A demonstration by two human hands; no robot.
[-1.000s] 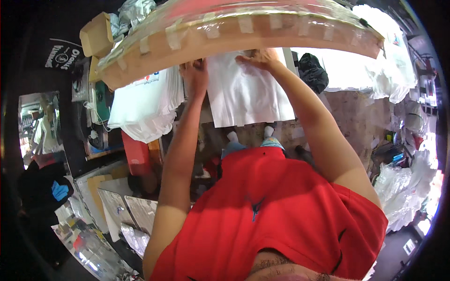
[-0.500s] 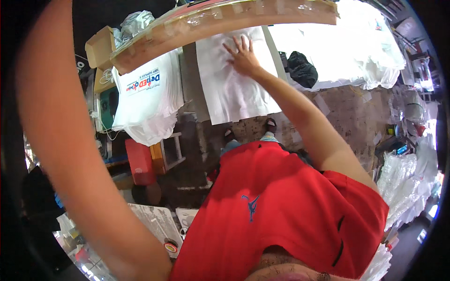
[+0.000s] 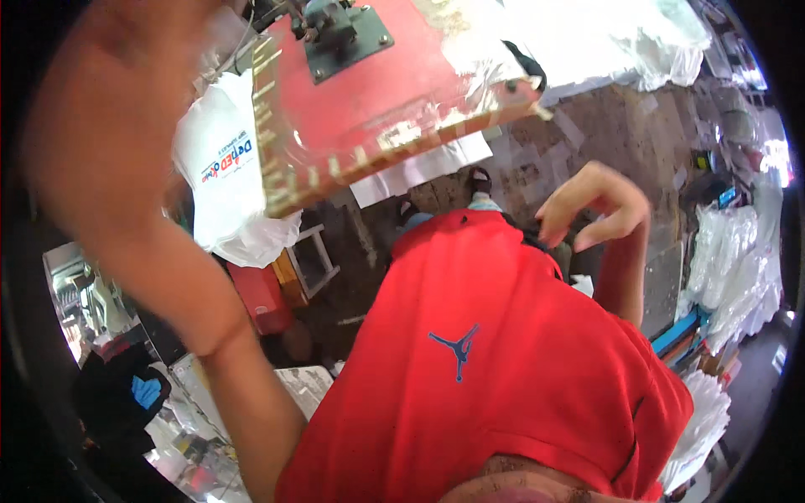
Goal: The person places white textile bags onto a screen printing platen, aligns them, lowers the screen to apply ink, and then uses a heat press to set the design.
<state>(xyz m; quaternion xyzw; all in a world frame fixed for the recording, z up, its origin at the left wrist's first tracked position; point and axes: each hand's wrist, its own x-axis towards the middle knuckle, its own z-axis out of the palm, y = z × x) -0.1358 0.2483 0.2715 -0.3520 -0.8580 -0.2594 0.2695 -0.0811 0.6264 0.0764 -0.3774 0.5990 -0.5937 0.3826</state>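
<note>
One white sheet (image 3: 423,171) is mostly hidden beneath the red-topped press plate (image 3: 377,92); its visible strip runs along the plate's taped near edge, both slanting upward to the right in the head view. From the right hand (image 3: 597,208), the strip lies ahead and leftward, well apart; that hand's grip is loosely curled around nothing. The left arm (image 3: 163,268) is raised, blurred, left of the plate; I cannot tell its grip's state.

From my station I see a red press platen (image 3: 394,80), its bracket (image 3: 348,46) black, white bags (image 3: 220,193) printed blue and red, and a red T-shirt (image 3: 520,344) with a blue logo (image 3: 459,350).
</note>
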